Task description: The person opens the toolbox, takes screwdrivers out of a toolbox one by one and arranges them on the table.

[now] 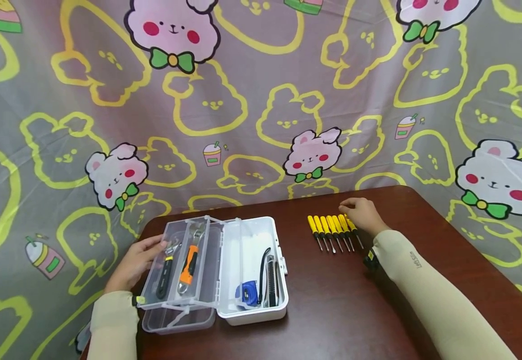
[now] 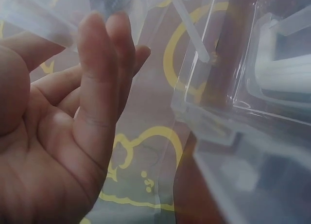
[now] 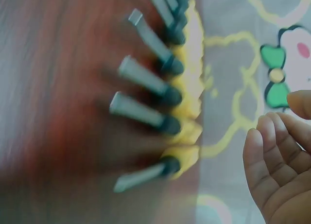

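Note:
My left hand [image 1: 138, 259] holds the left edge of a toolbox's clear fold-out tray [image 1: 177, 300]. In the left wrist view the hand [image 2: 92, 102] has its thumb and fingertips at the clear plastic. Inside the tray lie a black-handled adjustable wrench [image 1: 165, 275] and an orange-and-black wrench-like tool [image 1: 190, 265]. Right of the tray is the white toolbox [image 1: 255, 231], opened up. Near the table's back right, several yellow-handled screwdrivers [image 1: 328, 225] lie in a row. Beside the rightmost handles is my right hand [image 1: 365, 216]; the right wrist view shows the hand [image 3: 284, 165] with bent fingers holding nothing.
A blue tape measure [image 1: 249, 292], a black strap [image 1: 263, 270] and a utility knife [image 1: 271, 282] lie in the white box. The dark wooden table [image 1: 324, 310] ends at a patterned cloth [image 1: 252, 115] behind and at both sides.

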`<state>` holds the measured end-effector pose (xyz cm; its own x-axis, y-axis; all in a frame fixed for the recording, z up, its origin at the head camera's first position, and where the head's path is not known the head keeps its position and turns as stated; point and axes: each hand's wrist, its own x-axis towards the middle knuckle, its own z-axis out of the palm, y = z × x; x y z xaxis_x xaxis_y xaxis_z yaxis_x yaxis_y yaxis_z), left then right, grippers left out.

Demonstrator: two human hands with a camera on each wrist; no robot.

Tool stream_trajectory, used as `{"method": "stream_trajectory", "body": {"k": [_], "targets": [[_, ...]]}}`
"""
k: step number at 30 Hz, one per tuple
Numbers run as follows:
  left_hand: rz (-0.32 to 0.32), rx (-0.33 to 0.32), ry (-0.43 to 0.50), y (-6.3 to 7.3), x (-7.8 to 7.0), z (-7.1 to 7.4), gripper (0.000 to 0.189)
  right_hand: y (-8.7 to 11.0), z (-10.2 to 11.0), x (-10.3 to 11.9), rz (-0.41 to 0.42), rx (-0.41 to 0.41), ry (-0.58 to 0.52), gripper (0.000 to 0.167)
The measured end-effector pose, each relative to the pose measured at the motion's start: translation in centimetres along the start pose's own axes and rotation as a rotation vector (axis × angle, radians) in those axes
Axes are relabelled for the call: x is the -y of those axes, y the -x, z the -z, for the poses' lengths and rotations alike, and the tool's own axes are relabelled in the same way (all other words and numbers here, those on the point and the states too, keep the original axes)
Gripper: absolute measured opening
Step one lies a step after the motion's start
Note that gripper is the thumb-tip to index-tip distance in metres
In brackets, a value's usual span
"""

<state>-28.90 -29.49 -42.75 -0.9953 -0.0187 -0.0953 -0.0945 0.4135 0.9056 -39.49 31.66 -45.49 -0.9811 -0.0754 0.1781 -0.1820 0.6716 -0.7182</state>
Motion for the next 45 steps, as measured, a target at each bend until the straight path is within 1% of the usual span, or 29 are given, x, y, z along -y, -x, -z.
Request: {"method": "stream_trajectory", "body": {"k": [6,10,15,18,21,23,27,30,33,36,41,45], "targets": [[0.009,-0.006,0.006,0.1,-0.1,-0.2,0.069,0.1,-0.8,2.6,0.023,0.001,-0.07,0.036],[0.016,-0.004,0.019,0.2,0.0,-0.3,0.068,0.5,-1.8,3.8,0.048,0.012,-0.102,0.035],[0.008,0.001,0.006,0.3,-0.3,-0.1,0.069,1.2,-3.8,4.5,0.047,0.02,-0.159,0.034],[0.008,0.001,-0.005,0.3,-0.7,0.2,0.069,1.6,-5.3,4.8,0.032,0.022,-0.223,0.034],[0.014,0.002,-0.011,0.2,-0.8,0.3,0.07,1.8,-6.7,5.1,0.04,0.022,-0.278,0.033],[0.021,-0.005,-0.006,0.2,-0.8,0.4,0.07,1.8,-7.7,5.4,0.045,0.023,-0.319,0.032],[0.013,-0.005,0.006,0.1,-0.3,0.2,0.07,2.1,-9.3,6.3,0.043,0.04,-0.374,0.032],[0.013,-0.003,0.019,0.0,0.1,0.0,0.07,2.2,-10.3,6.9,0.052,0.042,-0.382,0.035],[0.032,-0.006,0.031,-0.1,0.3,-0.2,0.071,2.3,-11.4,7.2,0.059,0.039,-0.375,0.036],[0.04,-0.013,0.037,-0.3,0.4,-0.3,0.071,2.4,-12.3,7.4,0.055,0.063,-0.381,0.034],[0.016,-0.01,0.046,-0.3,0.4,-0.5,0.072,2.6,-13.5,7.7,0.044,0.084,-0.415,0.035],[0.022,-0.018,0.054,-0.1,0.5,-0.3,0.072,2.6,-14.5,8.3,0.058,0.104,-0.432,0.036]]}}
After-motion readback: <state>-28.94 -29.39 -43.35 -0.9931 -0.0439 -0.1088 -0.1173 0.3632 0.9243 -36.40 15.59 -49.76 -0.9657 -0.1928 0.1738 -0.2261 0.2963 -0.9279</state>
